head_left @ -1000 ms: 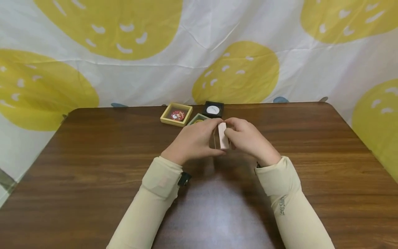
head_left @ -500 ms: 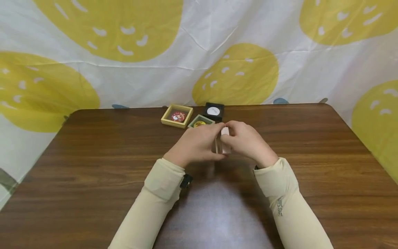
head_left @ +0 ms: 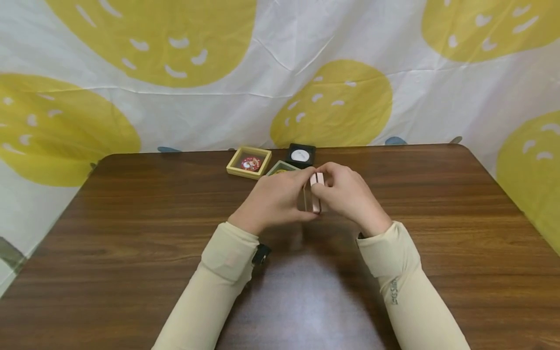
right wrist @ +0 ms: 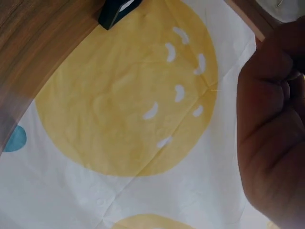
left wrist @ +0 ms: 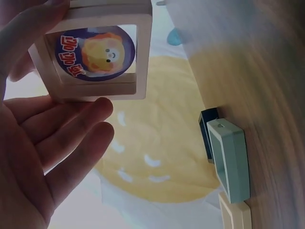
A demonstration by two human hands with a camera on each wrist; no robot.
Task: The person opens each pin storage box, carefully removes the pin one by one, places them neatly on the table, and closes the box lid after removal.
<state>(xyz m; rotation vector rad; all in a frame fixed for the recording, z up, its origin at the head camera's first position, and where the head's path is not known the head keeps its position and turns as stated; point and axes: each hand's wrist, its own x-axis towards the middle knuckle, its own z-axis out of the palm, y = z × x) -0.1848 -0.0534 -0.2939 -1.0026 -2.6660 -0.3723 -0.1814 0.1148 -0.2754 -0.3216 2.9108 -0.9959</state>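
Both hands hold a pale pink square display frame (head_left: 315, 204) upright above the table. My left hand (head_left: 275, 201) grips its left side in the head view, thumb at the near lower edge and fingers at the far top. My right hand (head_left: 350, 197) pinches the upper right side, thumb against the near face. A dark line splits the pink edge near the top. Inside the frame (left wrist: 105, 90), the left wrist view shows a round badge (left wrist: 102, 52) with a yellow smiling figure and red lettering. Only a corner of the frame (right wrist: 250, 19) shows beside the right hand (right wrist: 269, 124).
On the table (head_left: 153, 218), a yellow display frame (head_left: 234, 170) with a red round badge lies left of a green display frame (head_left: 286, 165), partly hidden by the left hand. A black display frame (head_left: 311, 154) with a white disc lies behind. Patterned cloth (head_left: 197, 116) hangs beyond.
The pink frame and both hands dipped slightly, then rose again. The right thumb has shifted on the frame's edge, and a dark line now shows there.
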